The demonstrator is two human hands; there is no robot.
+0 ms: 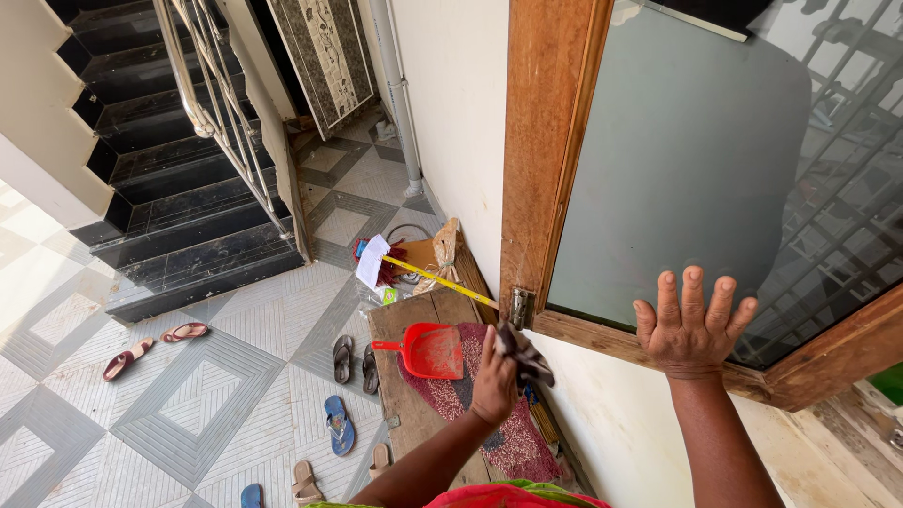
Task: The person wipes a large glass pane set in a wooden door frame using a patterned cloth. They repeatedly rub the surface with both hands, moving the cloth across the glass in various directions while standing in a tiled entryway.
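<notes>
My left hand (493, 380) grips a dark crumpled cloth (523, 351) and holds it at the lower left corner of a wooden window frame (532, 150), just below a small metal latch (518, 307). My right hand (690, 323) lies flat with spread fingers on the frosted glass pane (677, 160), just above the frame's bottom rail. Both forearms reach up from the bottom of the view.
Below stands a wooden bench (404, 320) with a red dustpan (428, 350) and a maroon mat (503, 428). A yellow-handled mop (404, 266) leans by the wall. Several sandals (340, 423) lie on the patterned tile floor. Dark stairs (179, 207) with a metal railing rise at left.
</notes>
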